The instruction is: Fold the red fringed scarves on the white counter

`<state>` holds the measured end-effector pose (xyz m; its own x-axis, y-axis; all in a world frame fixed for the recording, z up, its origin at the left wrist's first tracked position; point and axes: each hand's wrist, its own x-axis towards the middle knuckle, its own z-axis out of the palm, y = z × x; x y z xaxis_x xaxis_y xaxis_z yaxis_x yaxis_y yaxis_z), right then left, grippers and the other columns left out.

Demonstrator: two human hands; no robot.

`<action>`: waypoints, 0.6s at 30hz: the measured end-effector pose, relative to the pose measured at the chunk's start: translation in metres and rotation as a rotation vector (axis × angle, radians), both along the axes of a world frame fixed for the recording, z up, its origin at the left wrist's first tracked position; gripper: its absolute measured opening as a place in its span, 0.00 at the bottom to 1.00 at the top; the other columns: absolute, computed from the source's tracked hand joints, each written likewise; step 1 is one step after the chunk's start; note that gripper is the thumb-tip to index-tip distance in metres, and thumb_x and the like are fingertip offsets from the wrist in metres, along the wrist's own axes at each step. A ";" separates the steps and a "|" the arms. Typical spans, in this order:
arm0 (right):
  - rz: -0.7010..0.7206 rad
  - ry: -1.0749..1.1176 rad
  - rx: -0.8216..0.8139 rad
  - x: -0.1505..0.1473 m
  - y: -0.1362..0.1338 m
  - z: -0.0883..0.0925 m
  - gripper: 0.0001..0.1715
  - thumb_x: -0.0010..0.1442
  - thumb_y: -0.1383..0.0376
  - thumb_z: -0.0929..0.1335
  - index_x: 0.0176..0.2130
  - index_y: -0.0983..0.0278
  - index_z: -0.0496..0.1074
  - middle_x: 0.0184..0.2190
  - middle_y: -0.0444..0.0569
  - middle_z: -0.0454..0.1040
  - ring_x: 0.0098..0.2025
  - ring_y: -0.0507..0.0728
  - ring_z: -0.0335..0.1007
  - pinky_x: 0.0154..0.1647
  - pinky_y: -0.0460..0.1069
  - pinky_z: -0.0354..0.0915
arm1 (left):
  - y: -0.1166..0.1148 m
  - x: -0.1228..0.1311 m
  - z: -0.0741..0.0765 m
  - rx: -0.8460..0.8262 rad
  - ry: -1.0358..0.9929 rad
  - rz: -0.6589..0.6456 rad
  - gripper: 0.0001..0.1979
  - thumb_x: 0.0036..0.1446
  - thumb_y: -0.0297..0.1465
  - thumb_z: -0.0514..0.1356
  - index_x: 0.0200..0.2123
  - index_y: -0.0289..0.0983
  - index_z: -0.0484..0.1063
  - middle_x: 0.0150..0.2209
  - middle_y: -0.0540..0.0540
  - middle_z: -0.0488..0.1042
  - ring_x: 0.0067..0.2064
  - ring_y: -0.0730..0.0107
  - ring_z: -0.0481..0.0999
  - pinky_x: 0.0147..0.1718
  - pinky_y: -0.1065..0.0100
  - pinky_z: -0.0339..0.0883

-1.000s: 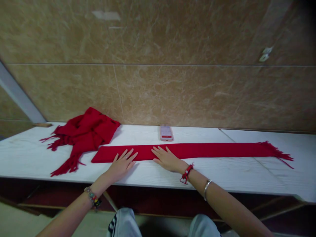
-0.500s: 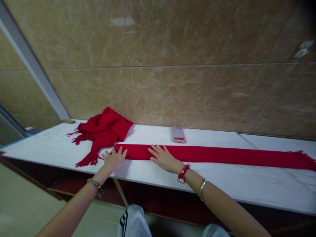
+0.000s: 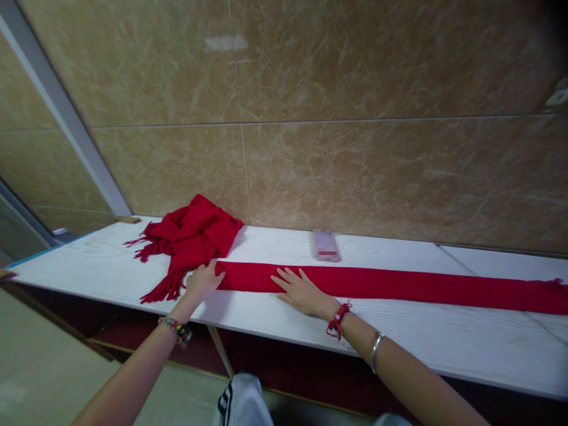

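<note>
A long red scarf [image 3: 399, 285], folded into a narrow flat strip, stretches across the white tabletop [image 3: 275, 313], its fringed end at the far right. At the strip's left end my left hand [image 3: 203, 283] has its fingers curled and pressed together on the fabric edge; the fingertips are partly hidden. My right hand [image 3: 305, 294] lies flat on the strip further along, fingers spread. Just beyond my left hand, a second red scarf [image 3: 204, 228] with fringes sits in a loose, crumpled heap.
A pixelated phone-like object [image 3: 326, 245] lies behind the strip, near the tiled wall [image 3: 355, 177]. A small brown piece [image 3: 127, 219] rests at the back left corner. Below the tabletop are dark red open shelves [image 3: 284, 355].
My left hand's fingers have gone from spread flat to curled at the strip's left end. My right hand stays flat on the strip. The view has shifted slightly.
</note>
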<state>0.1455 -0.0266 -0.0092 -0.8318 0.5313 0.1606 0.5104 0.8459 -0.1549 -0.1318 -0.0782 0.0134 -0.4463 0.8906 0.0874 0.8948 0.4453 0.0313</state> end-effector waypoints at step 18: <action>-0.061 -0.068 -0.225 0.083 0.028 0.024 0.32 0.58 0.57 0.60 0.58 0.69 0.57 0.59 0.56 0.55 0.60 0.59 0.49 0.59 0.53 0.48 | 0.024 -0.008 0.030 0.160 -0.071 -0.085 0.19 0.51 0.35 0.52 0.47 0.35 0.64 0.43 0.39 0.74 0.44 0.59 0.73 0.38 0.68 0.65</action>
